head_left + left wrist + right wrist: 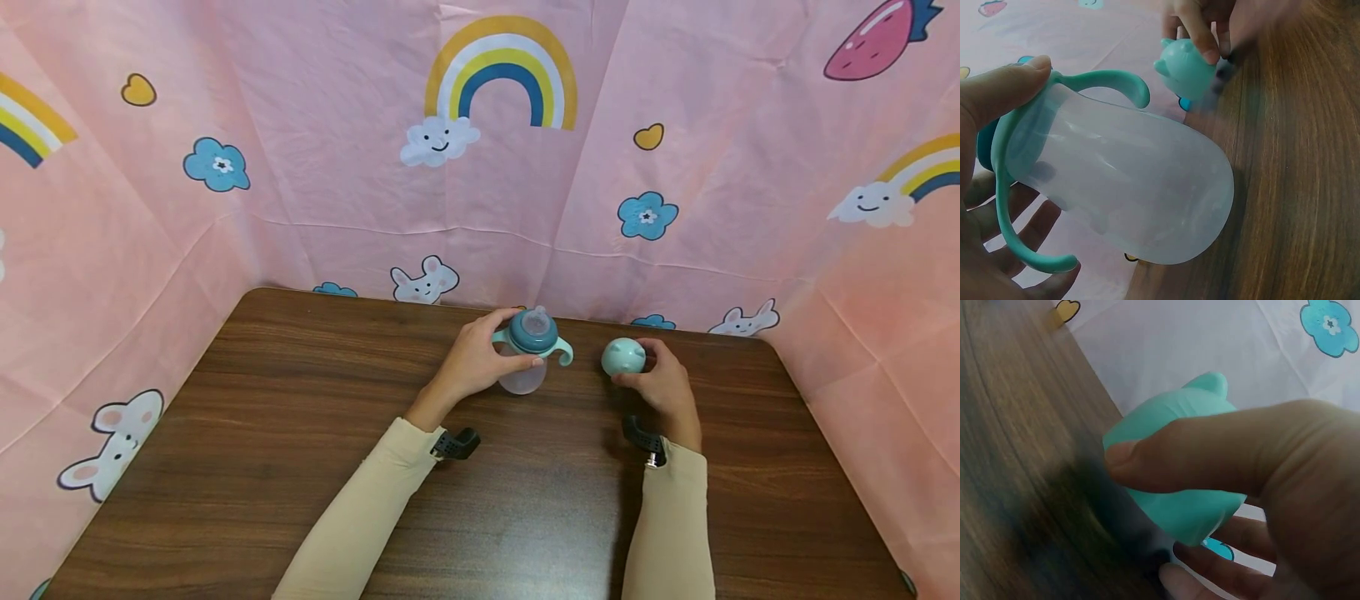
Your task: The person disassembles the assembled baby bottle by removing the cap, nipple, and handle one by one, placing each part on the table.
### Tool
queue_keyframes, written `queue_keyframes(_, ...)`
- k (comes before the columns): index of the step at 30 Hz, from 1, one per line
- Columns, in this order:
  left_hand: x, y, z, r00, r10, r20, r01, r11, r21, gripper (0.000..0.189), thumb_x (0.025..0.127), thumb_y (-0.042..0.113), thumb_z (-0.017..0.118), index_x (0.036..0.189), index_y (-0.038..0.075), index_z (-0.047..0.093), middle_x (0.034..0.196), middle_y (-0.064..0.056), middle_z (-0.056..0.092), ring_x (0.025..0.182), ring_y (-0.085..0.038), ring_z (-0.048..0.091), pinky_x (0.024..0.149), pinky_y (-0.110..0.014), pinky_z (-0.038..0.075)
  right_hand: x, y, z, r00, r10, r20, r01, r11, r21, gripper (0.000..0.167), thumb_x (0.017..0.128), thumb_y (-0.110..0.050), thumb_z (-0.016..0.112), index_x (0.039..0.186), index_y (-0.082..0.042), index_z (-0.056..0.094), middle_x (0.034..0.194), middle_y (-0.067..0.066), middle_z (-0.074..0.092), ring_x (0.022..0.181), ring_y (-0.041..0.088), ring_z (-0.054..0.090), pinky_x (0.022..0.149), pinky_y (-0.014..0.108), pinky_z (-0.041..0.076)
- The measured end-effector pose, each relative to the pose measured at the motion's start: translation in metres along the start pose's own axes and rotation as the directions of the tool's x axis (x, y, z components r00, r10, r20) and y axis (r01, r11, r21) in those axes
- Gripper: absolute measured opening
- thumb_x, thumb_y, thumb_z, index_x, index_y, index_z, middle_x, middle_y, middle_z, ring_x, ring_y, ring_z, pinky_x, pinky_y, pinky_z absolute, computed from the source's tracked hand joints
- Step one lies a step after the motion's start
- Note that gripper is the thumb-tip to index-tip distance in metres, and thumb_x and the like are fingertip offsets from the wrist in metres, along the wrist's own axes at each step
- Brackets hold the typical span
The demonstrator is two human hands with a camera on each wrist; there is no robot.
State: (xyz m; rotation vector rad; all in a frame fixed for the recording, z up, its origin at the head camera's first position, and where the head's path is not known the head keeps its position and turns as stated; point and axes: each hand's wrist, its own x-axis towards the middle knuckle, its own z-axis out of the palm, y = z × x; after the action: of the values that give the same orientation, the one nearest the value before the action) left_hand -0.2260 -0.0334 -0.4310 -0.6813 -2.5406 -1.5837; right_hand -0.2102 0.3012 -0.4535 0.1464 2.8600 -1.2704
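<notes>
My left hand (480,354) grips a baby bottle (522,379) round its neck, thumb on the near side. The bottle has a frosted clear body (1129,175), a blue-grey collar with a clear nipple on top, and two mint handles (1110,81) curving out at the sides. To its right, my right hand (663,383) holds a round mint bottle cap (623,357) with small ear-like bumps. In the right wrist view the thumb lies across the cap (1179,412), with the other fingers partly hidden behind it. Bottle and cap are apart.
Both hands are near the far edge of a dark wood-grain table (315,400). A pink printed cloth (337,125) rises behind the table and along both sides. Each wrist wears a black camera strap (456,443).
</notes>
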Motion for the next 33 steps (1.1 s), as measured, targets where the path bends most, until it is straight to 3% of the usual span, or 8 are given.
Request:
queue_keyframes(19, -0.0001, 0.0006, -0.0004, 1.000, -0.017, 0.010, 0.017, 1.000, 0.000, 0.082, 0.086, 0.034, 0.098, 0.154, 0.008, 0.061, 0.146, -0.011, 0.069, 0.136, -0.031, 0.063, 0.114, -0.053, 0.049, 0.0030, 0.0026, 0.0047, 0.999, 0.051, 0.015, -0.050, 0.997, -0.057, 0.083, 0.088, -0.013, 0.090, 0.155, 0.009, 0.047, 0.144, 0.035, 0.056, 0.130, 0.051, 0.054, 0.114, 0.066, 0.042)
queue_keyframes(33, 0.0002, -0.0001, -0.0006, 1.000, -0.013, 0.007, 0.013, 1.000, 0.001, 0.081, 0.085, 0.034, 0.098, 0.153, 0.008, 0.062, 0.145, -0.011, 0.070, 0.135, -0.031, 0.064, 0.114, -0.054, 0.049, 0.0071, 0.0030, 0.0019, 0.999, -0.032, 0.042, 0.037, 0.992, -0.122, 0.086, 0.085, -0.012, 0.092, 0.154, 0.015, 0.048, 0.144, 0.039, 0.054, 0.128, 0.054, 0.055, 0.111, 0.069, 0.043)
